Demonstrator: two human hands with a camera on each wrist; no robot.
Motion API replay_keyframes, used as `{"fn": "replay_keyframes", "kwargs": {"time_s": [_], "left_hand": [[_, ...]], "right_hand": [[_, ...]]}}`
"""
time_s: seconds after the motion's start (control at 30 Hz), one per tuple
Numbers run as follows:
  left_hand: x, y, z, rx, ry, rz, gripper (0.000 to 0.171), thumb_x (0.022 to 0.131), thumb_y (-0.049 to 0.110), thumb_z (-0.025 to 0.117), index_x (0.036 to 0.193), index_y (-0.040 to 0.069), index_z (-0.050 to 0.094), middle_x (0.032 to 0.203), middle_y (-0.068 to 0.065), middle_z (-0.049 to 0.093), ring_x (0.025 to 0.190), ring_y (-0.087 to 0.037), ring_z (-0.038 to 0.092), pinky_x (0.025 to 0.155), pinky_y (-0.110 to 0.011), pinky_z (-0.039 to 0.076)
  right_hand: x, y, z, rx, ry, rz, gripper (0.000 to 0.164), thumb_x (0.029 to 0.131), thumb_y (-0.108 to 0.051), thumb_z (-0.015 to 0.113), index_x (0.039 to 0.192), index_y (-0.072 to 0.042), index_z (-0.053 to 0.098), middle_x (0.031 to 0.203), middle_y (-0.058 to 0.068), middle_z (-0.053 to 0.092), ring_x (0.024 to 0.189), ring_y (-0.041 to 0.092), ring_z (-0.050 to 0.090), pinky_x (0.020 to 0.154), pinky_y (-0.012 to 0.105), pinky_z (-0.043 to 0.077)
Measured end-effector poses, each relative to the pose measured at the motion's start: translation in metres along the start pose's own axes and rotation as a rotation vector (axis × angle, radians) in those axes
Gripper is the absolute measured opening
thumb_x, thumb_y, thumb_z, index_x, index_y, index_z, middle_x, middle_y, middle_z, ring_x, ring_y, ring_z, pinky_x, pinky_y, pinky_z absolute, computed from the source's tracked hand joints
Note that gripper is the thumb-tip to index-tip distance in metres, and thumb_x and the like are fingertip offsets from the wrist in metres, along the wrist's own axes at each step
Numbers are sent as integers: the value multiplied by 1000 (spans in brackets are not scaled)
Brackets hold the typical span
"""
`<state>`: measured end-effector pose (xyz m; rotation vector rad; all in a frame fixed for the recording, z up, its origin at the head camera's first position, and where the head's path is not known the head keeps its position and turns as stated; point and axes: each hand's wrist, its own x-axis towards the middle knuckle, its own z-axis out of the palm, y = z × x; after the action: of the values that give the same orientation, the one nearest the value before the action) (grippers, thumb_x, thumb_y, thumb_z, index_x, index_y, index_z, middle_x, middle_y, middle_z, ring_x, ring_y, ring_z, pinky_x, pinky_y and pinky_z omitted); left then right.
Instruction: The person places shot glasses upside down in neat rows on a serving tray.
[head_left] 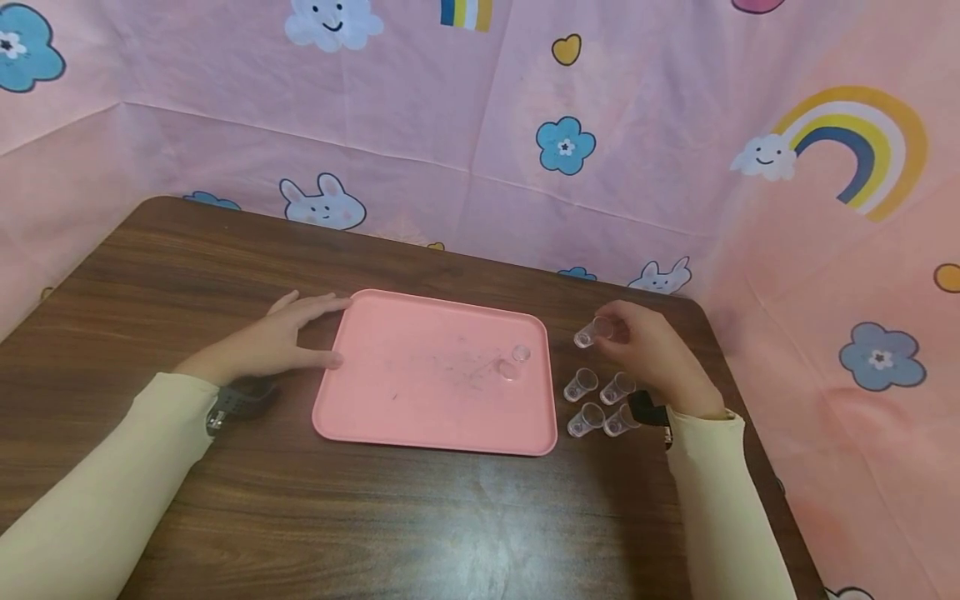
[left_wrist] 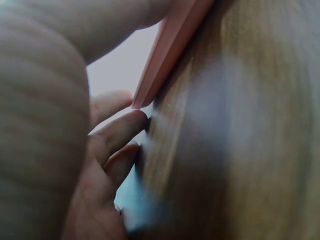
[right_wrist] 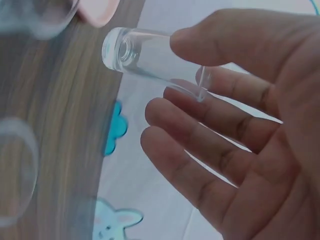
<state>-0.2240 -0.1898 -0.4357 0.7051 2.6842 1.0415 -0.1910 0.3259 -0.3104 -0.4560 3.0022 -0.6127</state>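
Observation:
Thumb and fingertips of my right hand [head_left: 648,346] pinch a clear shot glass [head_left: 587,336] near its rim. In the right wrist view this shot glass [right_wrist: 150,57] is tilted, its thick base pointing away from the palm. My left hand [head_left: 273,337] is at the left edge of a pink tray [head_left: 420,417], fingers extended and thumb tip over the rim. Seen from the left wrist, fingertips [left_wrist: 132,120] lie right at the tray's edge [left_wrist: 160,65]. On the tray's right part is another clear shot glass [head_left: 514,362], hard to see against the pink.
Several clear shot glasses [head_left: 581,385] stand in two rows on the brown wooden table [head_left: 360,517], between the tray and my right wrist. A pink patterned cloth [head_left: 450,108] hangs along the table's back and right sides. Dark smudges mark the tray.

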Motion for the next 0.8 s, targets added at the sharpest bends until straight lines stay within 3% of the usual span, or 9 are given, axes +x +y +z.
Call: {"fn": "replay_keyframes", "kwargs": {"time_s": [0.37,0.6,0.8], "left_hand": [[-2,2,-2,-8,-5,2,91,85,48,83,159,16,41,165,-18,35,156,-40,22,127,-58,-6],[-3,1,-3,-17,-20,-1,92,86,50,81,160,17,39,167,-18,32,156,-40,20,127,-58,-7],[-4,2,-4,-18,-26,-4,92,87,51,80,161,16,38,167,-19,31,156,-40,20,127,-58,-7]], "right_hand": [[12,-38,17,84,54,-61,30,96,-13,73,124,-7,67,114,10,70,104,27,66,94,50,58],[17,-52,28,130,106,-111,29,96,-12,74,123,-7,67,111,9,69,104,27,67,94,48,59],[23,-62,36,158,129,-105,31,96,-12,73,126,-7,66,112,11,68,104,28,69,94,47,59]]}}
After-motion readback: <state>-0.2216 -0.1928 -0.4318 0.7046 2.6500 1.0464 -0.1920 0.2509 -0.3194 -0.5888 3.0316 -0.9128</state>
